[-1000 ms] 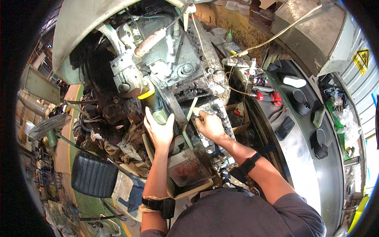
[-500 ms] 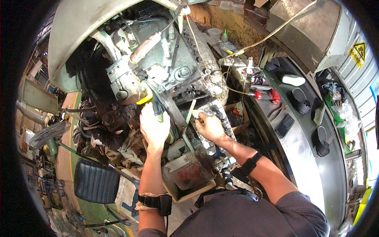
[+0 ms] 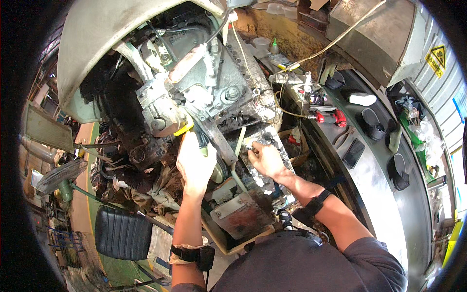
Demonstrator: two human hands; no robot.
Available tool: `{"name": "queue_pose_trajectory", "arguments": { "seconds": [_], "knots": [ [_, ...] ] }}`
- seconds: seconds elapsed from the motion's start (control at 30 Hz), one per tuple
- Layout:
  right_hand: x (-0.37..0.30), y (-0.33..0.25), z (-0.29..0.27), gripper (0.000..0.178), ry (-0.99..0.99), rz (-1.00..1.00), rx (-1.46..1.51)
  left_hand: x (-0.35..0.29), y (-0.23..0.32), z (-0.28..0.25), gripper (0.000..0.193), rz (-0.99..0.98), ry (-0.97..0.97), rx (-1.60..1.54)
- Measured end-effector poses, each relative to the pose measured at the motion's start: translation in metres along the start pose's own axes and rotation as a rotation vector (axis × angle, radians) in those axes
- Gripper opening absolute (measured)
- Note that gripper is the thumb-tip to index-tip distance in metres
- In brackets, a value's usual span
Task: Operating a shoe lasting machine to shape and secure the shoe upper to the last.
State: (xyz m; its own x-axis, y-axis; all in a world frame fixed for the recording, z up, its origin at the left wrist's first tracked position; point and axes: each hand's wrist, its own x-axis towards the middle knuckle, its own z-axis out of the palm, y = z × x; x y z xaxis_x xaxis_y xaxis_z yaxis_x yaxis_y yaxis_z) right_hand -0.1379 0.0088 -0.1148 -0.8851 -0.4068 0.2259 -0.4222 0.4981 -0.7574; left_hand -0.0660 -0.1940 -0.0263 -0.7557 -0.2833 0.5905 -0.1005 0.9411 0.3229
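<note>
My left hand (image 3: 195, 164) is wrapped against a dark shoe (image 3: 220, 170) with a pale edge, its thumb and fingers on either side of it. Most of the shoe is hidden by the hand and a metal bar. Just above my fingertips is the curved yellow part (image 3: 184, 125) of a large grey machine (image 3: 189, 95). My right hand (image 3: 266, 159) has curled fingers over a whitish, stained machine ledge (image 3: 262, 182). Whatever its fingertips hold, if anything, is hidden. Beside that hand a thin pale green strip (image 3: 240, 140) stands up.
On the right runs a dark conveyor (image 3: 413, 214) bearing several shoes. Next to it lie a phone (image 3: 354, 153) and a red tool (image 3: 331, 117) on a metal surface. A black chair (image 3: 121, 233) stands at lower left. Below my hands hangs a metal box (image 3: 243, 214).
The view has shifted slightly, so the machine sits a little lower and to the right. Both hands stay at nearly the same places; the pale bit by my right fingertips is less visible.
</note>
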Motion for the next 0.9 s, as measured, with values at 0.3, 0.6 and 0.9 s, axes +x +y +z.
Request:
{"name": "queue_pose_trajectory", "arguments": {
  "seconds": [0.3,0.6,0.9],
  "knots": [
    [-0.003,-0.001,-0.002,0.02,0.023,-0.019,-0.048,0.002,-0.004,-0.003,0.049,0.041,0.089,-0.083],
    [-0.012,-0.05,0.011,0.065,-0.129,-0.113,0.169,-0.021,-0.028,-0.016,0.056,-0.006,0.009,-0.181],
    [-0.001,-0.108,0.068,0.101,-0.103,-0.22,-0.115,-0.074,-0.063,-0.023,0.031,-0.327,-0.037,-0.88]
  ]
}}
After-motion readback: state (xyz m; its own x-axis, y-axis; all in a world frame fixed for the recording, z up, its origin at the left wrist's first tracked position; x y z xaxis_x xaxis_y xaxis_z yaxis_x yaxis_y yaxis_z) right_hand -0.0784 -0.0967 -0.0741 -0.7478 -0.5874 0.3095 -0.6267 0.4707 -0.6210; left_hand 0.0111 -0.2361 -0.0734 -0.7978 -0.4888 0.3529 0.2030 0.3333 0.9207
